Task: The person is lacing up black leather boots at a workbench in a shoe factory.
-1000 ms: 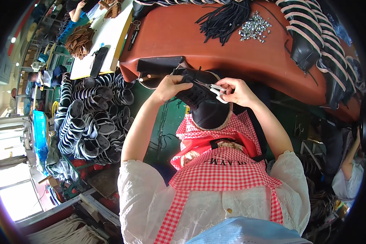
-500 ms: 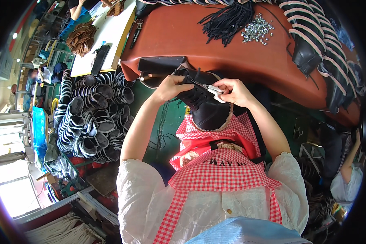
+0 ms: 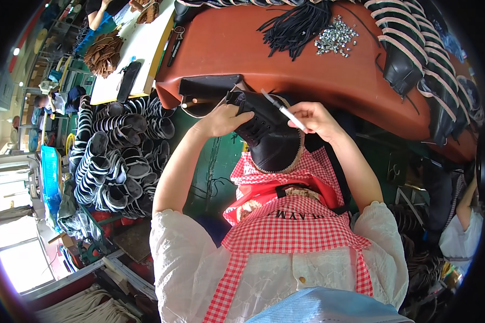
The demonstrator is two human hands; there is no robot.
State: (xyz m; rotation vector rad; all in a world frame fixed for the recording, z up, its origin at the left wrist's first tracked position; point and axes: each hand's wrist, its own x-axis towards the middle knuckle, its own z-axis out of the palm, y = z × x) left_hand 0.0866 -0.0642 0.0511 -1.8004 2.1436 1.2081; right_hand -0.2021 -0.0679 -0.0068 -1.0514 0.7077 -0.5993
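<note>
My left hand [image 3: 224, 120] grips the ankle of a black lace-up boot [image 3: 275, 149], its thumb by the laces [image 3: 260, 129]. The boot's toe points toward me, just above my red checked apron [image 3: 299, 231], and a pale stitched welt edges its sole. In my right hand [image 3: 317, 119] are white-handled scissors [image 3: 292, 116], seen edge-on, so how far the blades are apart does not show. Their dark tips point up and left, over the boot's far part. Fingers of my left hand behind the boot are hidden.
A table under a red-brown cover [image 3: 221, 48] bears black laces [image 3: 296, 28], small metal pieces [image 3: 337, 36] and a row of black boots [image 3: 401, 70]. A dark open bag [image 3: 210, 86] hangs at its near edge. Many boots are piled [image 3: 121, 161] at left.
The scissors have come away from the laces and turned edge-on, their tips now pointing up. My right hand has turned with them. My left hand keeps its hold on the boot.
</note>
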